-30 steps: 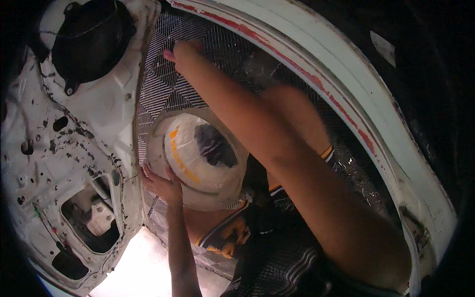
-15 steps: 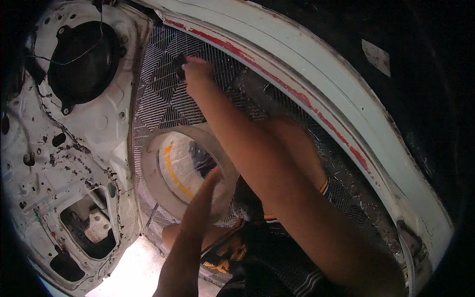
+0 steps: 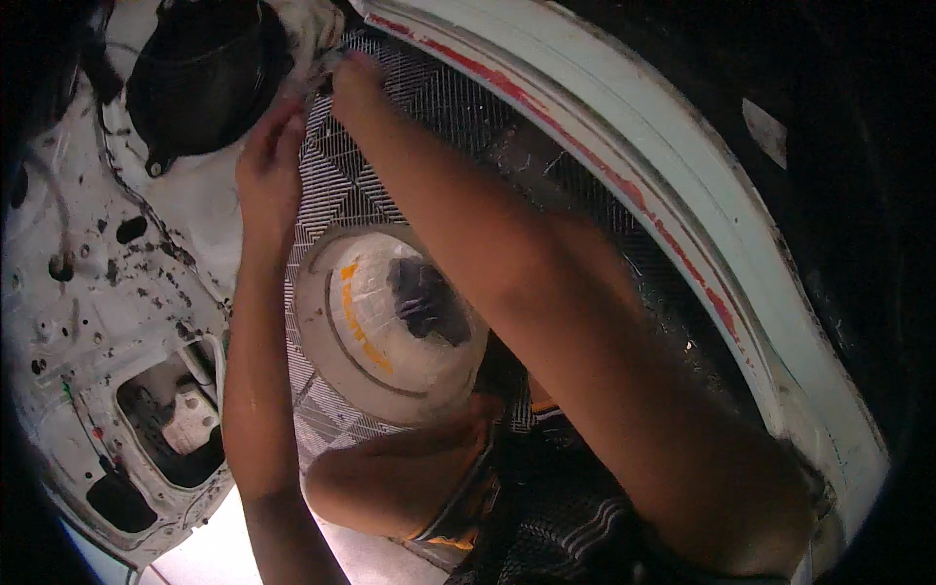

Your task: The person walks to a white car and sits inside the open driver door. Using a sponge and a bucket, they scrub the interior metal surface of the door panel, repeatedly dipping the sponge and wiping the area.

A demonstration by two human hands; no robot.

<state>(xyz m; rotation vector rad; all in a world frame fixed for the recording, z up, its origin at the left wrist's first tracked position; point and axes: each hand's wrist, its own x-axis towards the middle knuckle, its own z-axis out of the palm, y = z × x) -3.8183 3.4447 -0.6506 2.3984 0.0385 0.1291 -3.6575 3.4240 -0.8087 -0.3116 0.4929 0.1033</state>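
Apparently the work in hand is at the edge of the stripped car door (image 3: 200, 210), which fills the person's left side, its bare white metal marked with dark patches. Both arms reach far forward, and the hands come close together near the door's upper edge, beside the black speaker (image 3: 210, 78). The left hand (image 3: 270, 161) lies over the door's rim just below it, fingers pointing away from the person; the right hand (image 3: 359, 80) sits a little farther out, over the ribbed floor (image 3: 439, 102). Blur and the small view hide the fingertips, so whether either of the hands grips something, or how far the fingers are bent, cannot be made out. Nearer the person, a pale round tub (image 3: 314, 314) stands on that floor between the forearms, a dark cloth (image 3: 429, 302) lying in it, touched by neither hand. Judging from this reach, the step is close two-handed handling at the door edge; the next move would call for steady fingers there and forearms clear of the tub.
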